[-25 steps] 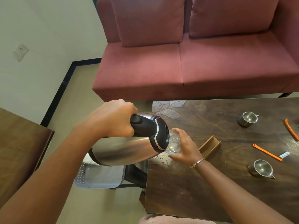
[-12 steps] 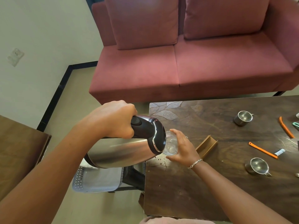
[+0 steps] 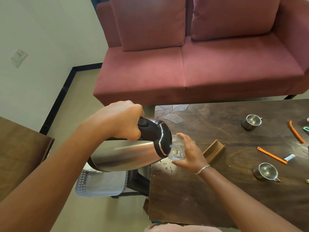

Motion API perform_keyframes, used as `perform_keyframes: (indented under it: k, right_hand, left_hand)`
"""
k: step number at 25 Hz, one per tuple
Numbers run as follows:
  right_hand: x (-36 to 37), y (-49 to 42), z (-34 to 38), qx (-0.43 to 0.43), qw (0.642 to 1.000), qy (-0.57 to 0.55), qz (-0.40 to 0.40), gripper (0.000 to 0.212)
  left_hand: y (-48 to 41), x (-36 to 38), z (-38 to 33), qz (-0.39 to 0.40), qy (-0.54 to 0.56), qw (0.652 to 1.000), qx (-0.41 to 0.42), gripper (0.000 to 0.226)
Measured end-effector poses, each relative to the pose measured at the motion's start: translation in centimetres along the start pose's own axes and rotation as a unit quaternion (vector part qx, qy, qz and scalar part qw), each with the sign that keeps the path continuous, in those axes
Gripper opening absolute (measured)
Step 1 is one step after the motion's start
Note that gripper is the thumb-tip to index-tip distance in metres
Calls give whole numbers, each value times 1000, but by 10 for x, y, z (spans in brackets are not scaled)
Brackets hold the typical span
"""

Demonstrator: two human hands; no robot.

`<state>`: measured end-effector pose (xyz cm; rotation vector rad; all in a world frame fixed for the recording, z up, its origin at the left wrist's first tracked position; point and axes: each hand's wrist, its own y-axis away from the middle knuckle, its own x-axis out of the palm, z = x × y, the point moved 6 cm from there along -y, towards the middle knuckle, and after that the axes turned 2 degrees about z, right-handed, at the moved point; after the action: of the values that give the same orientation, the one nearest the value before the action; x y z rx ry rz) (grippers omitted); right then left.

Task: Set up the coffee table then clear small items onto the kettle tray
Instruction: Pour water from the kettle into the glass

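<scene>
Your left grip [image 3: 120, 121] is closed round the handle of the kettle [image 3: 127, 154], holding it tipped almost flat beyond the left edge of the counter [image 3: 209, 190], spout end at the glass [image 3: 177, 149]. Your right grip [image 3: 190, 153] curls round that glass, near the counter's left edge, where droplets lie. A brown holder [image 3: 214, 152] sits just beside your right grip. Farther right lie a far cup [image 3: 251, 122], a near cup [image 3: 265, 171] and an orange stick [image 3: 271, 155] between them.
</scene>
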<state>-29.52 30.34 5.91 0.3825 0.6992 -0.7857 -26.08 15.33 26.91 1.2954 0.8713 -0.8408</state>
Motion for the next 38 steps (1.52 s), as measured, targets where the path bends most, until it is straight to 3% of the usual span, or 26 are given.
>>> perform_keyframes:
  k: [19,27,38]
  right_hand:
    - [0,10,-1,4,1000,-14,0,97]
    - [1,10,-5,11,1000,-13,0,96]
    - [-2,14,-8,17,999,-33,-10,96]
  left_hand:
    - [-1,1,-9,20,-7,1000,-2,22]
    - [-5,1,-10,29,-5,1000,-7,11]
    - [-9,2,-14,43,-12,999,-11,24]
